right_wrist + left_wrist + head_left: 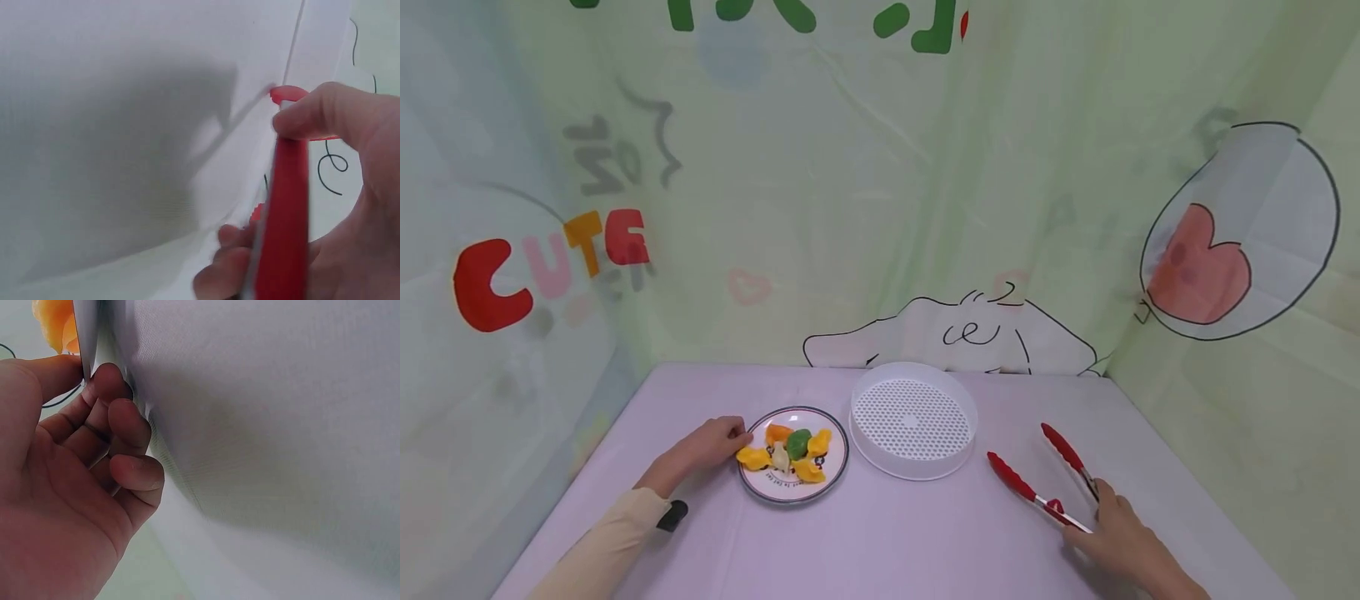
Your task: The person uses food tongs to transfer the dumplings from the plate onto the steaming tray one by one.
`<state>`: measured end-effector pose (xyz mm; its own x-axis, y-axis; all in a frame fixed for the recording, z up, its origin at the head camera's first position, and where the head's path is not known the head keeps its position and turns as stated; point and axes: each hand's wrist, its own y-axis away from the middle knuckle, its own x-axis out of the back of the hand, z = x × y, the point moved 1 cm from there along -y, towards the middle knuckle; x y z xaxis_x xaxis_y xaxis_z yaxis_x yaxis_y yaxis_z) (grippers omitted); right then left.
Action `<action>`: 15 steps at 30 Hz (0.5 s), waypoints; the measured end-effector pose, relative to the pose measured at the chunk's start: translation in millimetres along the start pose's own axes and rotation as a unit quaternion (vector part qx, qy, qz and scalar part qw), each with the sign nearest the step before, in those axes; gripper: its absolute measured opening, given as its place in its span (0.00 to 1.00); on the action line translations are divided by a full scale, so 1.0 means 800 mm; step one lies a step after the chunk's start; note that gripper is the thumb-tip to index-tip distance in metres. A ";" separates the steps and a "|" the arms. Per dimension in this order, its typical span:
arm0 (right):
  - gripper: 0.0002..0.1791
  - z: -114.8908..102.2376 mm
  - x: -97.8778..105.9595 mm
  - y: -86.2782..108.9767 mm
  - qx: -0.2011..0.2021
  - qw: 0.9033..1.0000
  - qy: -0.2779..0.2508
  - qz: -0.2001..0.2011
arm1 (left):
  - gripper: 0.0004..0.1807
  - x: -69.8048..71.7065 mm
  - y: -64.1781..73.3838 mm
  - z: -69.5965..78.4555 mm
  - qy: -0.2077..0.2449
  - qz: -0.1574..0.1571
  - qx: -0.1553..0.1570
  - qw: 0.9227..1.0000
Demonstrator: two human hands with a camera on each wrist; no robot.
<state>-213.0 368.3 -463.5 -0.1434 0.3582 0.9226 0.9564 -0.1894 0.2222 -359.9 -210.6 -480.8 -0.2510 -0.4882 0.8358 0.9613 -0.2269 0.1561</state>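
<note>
My left hand [717, 442] pinches the left rim of a round white plate [775, 487] with dark rings round its edge. In the left wrist view, the thumb lies over the plate's edge [89, 337] and the fingers curl beneath it. Several dumpling-shaped pieces [808, 472] in yellow, orange, green and white sit on the plate. On the right, my right hand [1123, 537] grips a pair of tongs [1017, 479] with red tips and metal arms. The tongs' arms are spread apart, with nothing between their tips, which point toward the back of the table.
A white round steamer basket [913, 467] with a perforated base stands just right of the plate, between it and the tongs. Printed curtains [880, 208] enclose the pale lilac table [880, 542] at the back and both sides.
</note>
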 end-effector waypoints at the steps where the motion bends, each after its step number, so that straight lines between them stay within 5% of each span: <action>1: 0.57 0.001 -0.001 -0.001 0.000 1.000 -0.001 -0.004 | 0.11 0.000 0.003 0.000 0.000 -0.001 0.001 1.000; 8: 0.67 0.001 -0.004 -0.003 -0.010 1.000 0.005 0.006 | 0.11 -0.002 0.011 0.000 0.004 -0.004 0.012 1.000; 15: 0.51 -0.036 0.020 0.013 0.073 0.993 -0.029 0.088 | 0.12 0.002 0.001 0.002 0.001 -0.006 0.009 1.000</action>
<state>-212.3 345.8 -437.6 0.0405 0.3844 0.9223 0.9927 -0.1206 0.0066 -359.1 -210.0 -478.2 -0.2623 -0.4872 0.8329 0.9602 -0.2176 0.1751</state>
